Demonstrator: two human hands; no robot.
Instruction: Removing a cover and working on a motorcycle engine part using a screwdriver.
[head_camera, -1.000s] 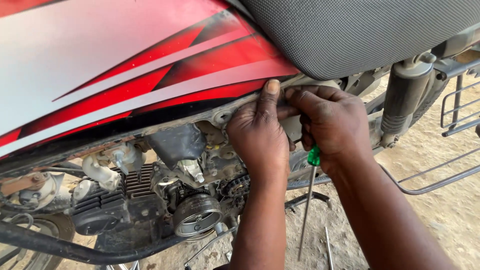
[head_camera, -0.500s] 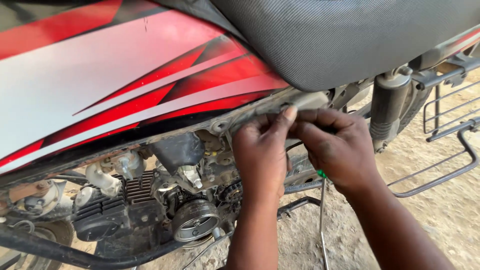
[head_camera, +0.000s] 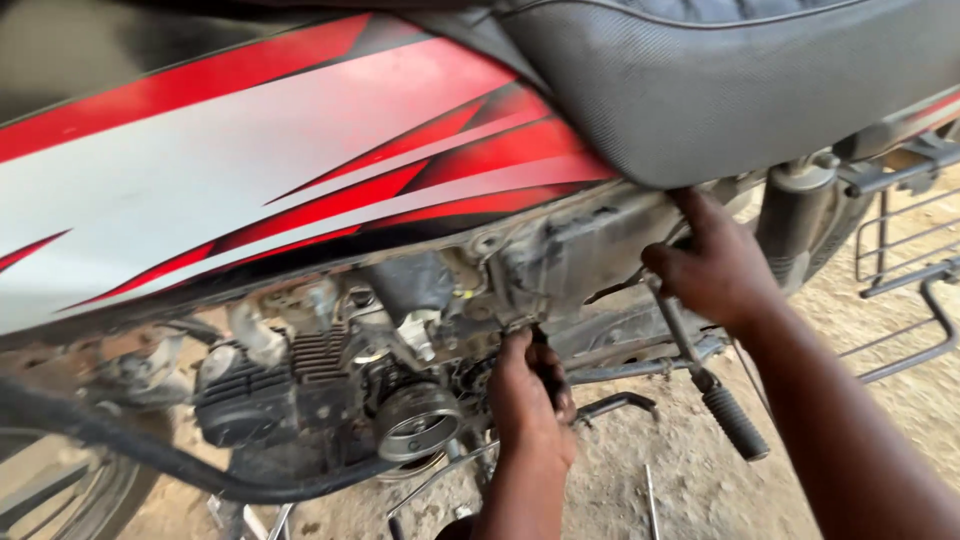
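1. Under the seat (head_camera: 720, 80) of the red-and-white motorcycle, both hands are on the dusty grey box (head_camera: 575, 255) bolted to the frame.
2. Left hand (head_camera: 530, 395) reaches up beneath the box's lower edge, fingers curled; whether its grip pinches a fastener I cannot tell, the fingertips are hidden.
3. Right hand (head_camera: 715, 265) presses against the box's rear side, fingers spread over it, holding nothing else.
4. Looks like the loosening stage: the box sits in its mount above the engine (head_camera: 300, 385).
5. Next move needs steady support from the right while the left works underneath.
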